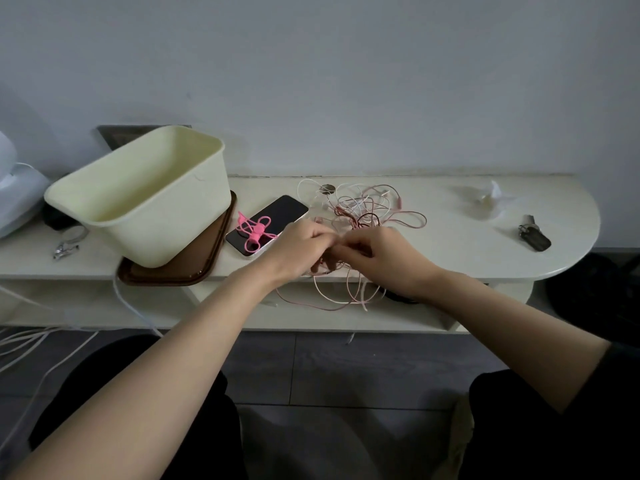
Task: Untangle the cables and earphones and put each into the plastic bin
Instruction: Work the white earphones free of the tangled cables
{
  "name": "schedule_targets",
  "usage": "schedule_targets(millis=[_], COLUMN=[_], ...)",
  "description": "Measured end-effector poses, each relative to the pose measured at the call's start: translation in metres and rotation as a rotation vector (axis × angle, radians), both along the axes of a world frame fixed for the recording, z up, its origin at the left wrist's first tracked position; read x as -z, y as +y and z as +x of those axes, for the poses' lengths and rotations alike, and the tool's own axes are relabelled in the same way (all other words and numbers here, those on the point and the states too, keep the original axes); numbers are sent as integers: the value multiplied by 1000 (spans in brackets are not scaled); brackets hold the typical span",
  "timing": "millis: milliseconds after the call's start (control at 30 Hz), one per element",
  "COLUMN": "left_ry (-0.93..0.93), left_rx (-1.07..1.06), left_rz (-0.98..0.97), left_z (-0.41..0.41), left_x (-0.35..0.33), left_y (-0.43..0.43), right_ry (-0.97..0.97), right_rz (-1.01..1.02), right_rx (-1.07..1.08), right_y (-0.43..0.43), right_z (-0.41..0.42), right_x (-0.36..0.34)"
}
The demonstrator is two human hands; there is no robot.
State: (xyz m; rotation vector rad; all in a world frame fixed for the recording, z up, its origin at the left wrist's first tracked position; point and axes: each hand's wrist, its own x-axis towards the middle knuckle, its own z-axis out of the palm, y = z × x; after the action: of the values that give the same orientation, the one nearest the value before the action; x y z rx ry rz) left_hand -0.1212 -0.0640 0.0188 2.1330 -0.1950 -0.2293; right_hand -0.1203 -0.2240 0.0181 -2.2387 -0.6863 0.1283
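A tangle of pink, white and dark red cables and earphones (370,209) lies on the cream table top, with loops hanging over the front edge (341,296). My left hand (299,245) and my right hand (377,256) meet at the near side of the tangle, fingers curled and pinching strands between them. The pale yellow plastic bin (145,195) stands tilted at the left on a brown tray (207,265); its inside looks bare. A bright pink cable tie bundle (256,232) lies on a black phone (268,221) between bin and tangle.
Keys (535,235) and crumpled clear wrap (488,199) lie at the table's right end. A metal clip (65,245) and a white object (14,192) sit at the far left. White cords (34,344) trail over the floor at the left. My knees are below.
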Motion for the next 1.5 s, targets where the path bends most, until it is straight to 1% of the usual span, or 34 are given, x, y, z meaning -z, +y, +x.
schedule_targets(millis=[67, 200, 300, 400, 467, 600, 667, 700, 767, 833, 900, 1000, 1100, 1167, 1233, 1267, 1300, 1367, 1500], left_ry=[58, 261, 385, 382, 376, 439, 453, 443, 401, 346, 273, 154, 75, 50, 45, 58, 83, 140, 183], left_rx=[11, 44, 55, 28, 17, -3, 4, 12, -8, -76, -127, -96, -64, -46, -10, 14, 37, 53, 37], left_rz=[-37, -304, -473, -609, -763, -1070, -1148, -1158, -1155, -1134, -1043, -814, -562, -378, -142, -51, -7, -11, -100], left_z=[-1, -2, -3, -3, -2, -1, -2, -2, 1, 4, 8, 11, 12, 10, 8, 6, 5, 2, 5], left_x=[-3, -11, -15, -15, -15, -19, -22, -22, -19, -18, -18, -12, -5, -3, -1, 0, 1, 0, -3], left_y=[1, 1, 0, 1, 3, 5, 4, 4, 6, 7, 8, 10, 9, 7, 6, 4, 2, -2, 0], right_ry=[-23, -29, -42, -8, 37, 104, 138, 156, 190, 219, 230, 206, 172, 153, 104, 76, 47, 10, -27], right_rz=[47, 188, 220, 228, 243, 223, 204, 197, 184, 166, 139, 65, -7, -10, -3, 1, 4, 5, 49], right_rx=[39, 117, 130, 126, 130, 131, 116, 106, 85, 67, 48, 18, -27, -28, -24, -24, -22, -5, 99], right_y=[-3, -7, -7, -5, -5, -4, -2, -1, 2, 5, 7, 6, 6, 6, 5, 3, 1, -3, -7], right_z=[4, 10, 12, 12, 12, 12, 10, 8, 4, 2, 0, -3, -5, -4, -3, -2, -1, 3, 12], right_x=[-1, -3, -3, 0, 3, 8, 13, 15, 18, 21, 24, 23, 22, 20, 14, 10, 7, 3, 4])
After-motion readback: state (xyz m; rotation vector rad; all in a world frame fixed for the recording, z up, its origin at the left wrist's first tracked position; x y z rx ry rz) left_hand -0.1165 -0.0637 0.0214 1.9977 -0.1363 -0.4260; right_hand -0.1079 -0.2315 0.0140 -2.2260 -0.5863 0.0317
